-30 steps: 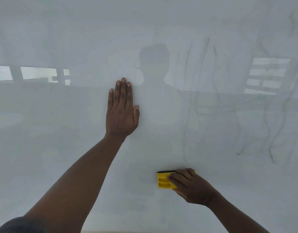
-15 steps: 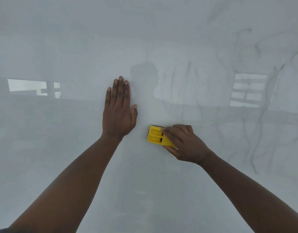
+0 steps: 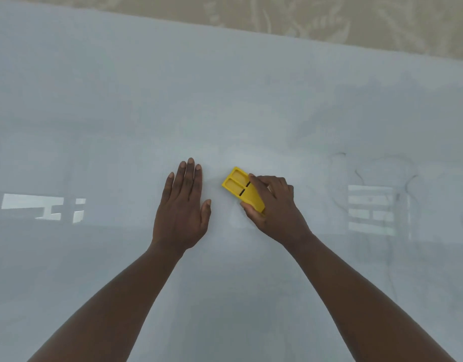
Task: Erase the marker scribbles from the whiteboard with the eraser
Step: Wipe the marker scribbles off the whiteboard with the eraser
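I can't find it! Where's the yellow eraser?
Head view, near the middle: the yellow eraser lies on the whiteboard, gripped by the right hand, beside the flat left hand.

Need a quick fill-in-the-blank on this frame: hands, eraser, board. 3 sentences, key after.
1. The eraser is ____ in colour.
2. It is gripped by the ____ hand.
3. The left hand lies ____ on the whiteboard, fingers together.
4. The faint marker scribbles that remain sit to the ____ of the eraser.

Missing words: yellow; right; flat; right
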